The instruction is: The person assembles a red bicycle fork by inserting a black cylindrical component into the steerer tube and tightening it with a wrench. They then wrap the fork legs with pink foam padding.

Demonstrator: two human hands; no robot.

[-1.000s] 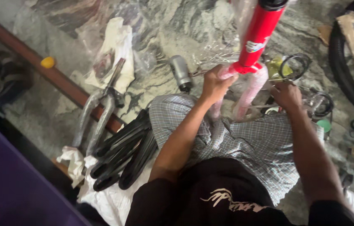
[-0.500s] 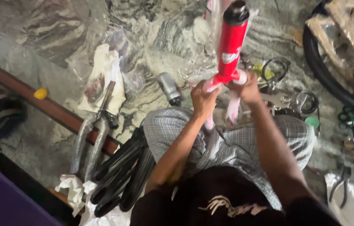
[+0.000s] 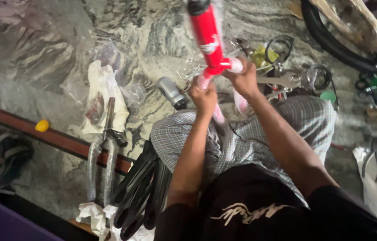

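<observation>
Both hands up in front of the person, who sits on a marble floor [image 3: 54,53]. Left hand [image 3: 205,97] is clenched round the lower end of a red frame tube [image 3: 208,35], where it turns pale and wrapped. Right hand [image 3: 243,79] grips the same tube just beside it, at the joint. Tube stands roughly upright, tilted a bit left, black cap on top, clear plastic wrap around it, blurred. Grey fork [image 3: 101,156] in wrap lies on the floor to the left, next to black tyres [image 3: 141,192]. Small grey cylinder [image 3: 171,92] is near the left hand. Spanner [image 3: 282,81] and cables [image 3: 280,44] sit beyond the right hand. Pliers [image 3: 372,156] lie far right on white sheet.
</observation>
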